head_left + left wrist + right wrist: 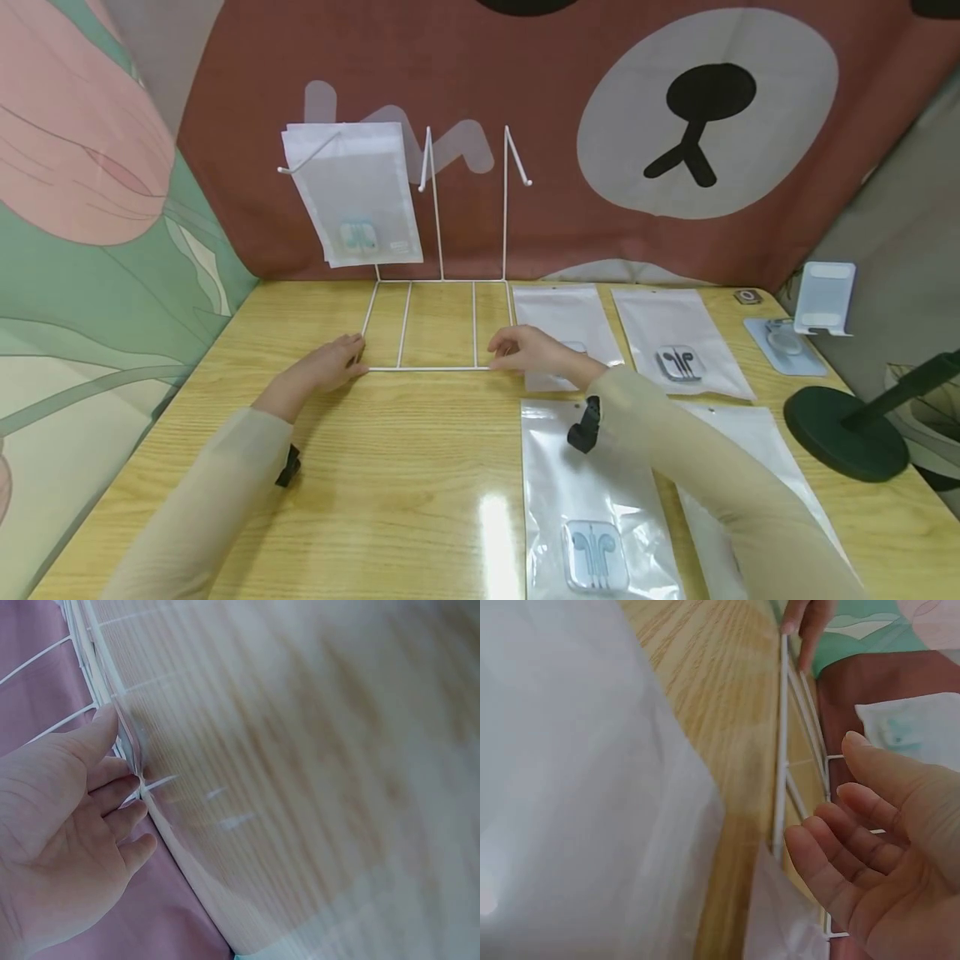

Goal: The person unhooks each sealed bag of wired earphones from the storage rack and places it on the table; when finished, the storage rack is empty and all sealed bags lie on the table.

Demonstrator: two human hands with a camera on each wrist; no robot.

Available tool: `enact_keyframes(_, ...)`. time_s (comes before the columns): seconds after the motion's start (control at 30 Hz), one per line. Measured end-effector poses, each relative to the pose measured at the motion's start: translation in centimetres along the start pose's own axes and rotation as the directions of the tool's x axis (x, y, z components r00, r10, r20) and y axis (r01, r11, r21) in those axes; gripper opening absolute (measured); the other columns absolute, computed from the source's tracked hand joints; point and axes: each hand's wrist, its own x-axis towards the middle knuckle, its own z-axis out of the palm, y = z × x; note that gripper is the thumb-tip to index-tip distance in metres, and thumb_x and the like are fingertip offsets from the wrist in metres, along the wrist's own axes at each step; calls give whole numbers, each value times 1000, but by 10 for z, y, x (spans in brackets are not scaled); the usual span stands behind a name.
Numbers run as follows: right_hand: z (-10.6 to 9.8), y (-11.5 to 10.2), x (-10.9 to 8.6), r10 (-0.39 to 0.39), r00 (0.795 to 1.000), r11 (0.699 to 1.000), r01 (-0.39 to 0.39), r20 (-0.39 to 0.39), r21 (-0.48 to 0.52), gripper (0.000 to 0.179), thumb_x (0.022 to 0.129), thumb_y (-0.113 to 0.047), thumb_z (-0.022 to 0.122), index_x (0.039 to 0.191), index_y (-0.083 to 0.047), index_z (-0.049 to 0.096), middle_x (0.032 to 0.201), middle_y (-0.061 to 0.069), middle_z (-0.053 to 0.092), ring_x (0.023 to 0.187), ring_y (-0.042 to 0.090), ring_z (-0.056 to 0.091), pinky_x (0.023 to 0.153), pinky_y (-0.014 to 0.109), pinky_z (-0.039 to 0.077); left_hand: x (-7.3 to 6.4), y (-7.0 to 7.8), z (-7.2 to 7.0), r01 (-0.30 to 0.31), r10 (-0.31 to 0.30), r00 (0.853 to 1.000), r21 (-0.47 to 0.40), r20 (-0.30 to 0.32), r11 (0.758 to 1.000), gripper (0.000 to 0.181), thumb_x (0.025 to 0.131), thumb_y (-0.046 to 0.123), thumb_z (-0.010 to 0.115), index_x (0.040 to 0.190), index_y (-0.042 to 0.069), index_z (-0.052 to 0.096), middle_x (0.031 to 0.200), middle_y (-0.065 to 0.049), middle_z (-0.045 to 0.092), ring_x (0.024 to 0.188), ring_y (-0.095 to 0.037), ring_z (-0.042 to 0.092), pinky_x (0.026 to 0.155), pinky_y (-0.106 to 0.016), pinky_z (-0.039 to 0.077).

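Note:
A white wire display rack (438, 368) stands on the wooden table, with upright bars and prongs at its back. My left hand (333, 364) is at the front left corner of its base, thumb and fingers spread loosely by the bars. At the front right corner, my right hand (528, 350) has its fingers loosely bent beside the base. The right wrist view shows nothing gripped by that right hand (885, 855). On the rack's left prong hang white pouches (356, 192); a small earphone case shows through the front one.
Right of the rack lie several clear-and-white pouches, among them one with white earphones (600, 483) and one with dark earphones (678, 342). A dark green round stand base (847, 433), a pale phone holder (823, 296) and a small square item (747, 297) are at the right edge.

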Motion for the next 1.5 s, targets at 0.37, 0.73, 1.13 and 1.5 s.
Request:
enact_keyframes(0.37,18,7,26,74,997,995,-73,5,-65,13,82,-12,71,92,-4,66,77,2,59,59,11,52,51,23,50,0,2,-1,-30,31,999,27,-30,999,58,97,20,49,137,-15,26,141,-33,22,129,-49,18,105,-56,17)
enact_keyframes(0.73,21,9,29,64,998,989,-62,7,-138,4,82,-6,69,81,-6,65,75,-1,60,63,10,52,48,22,48,1,4,-3,-19,19,999,29,-26,999,59,97,21,49,137,-15,26,141,-33,22,130,-48,18,105,-55,17)
enact_keyframes(1.13,20,10,30,75,997,982,-72,8,-172,8,82,-1,67,78,-8,66,74,-1,60,58,11,52,47,22,48,3,1,-8,-38,38,999,-7,-25,999,47,96,20,51,129,-11,41,136,-34,31,125,-48,28,102,-57,26)
enact_keyframes(1.5,23,9,28,70,997,984,-68,8,-166,8,83,-2,66,77,-7,65,71,-1,59,53,10,50,45,22,47,15,-2,-60,4,-43,975,-177,-218,984,60,99,28,43,141,-10,22,143,-31,21,131,-45,17,106,-54,16)
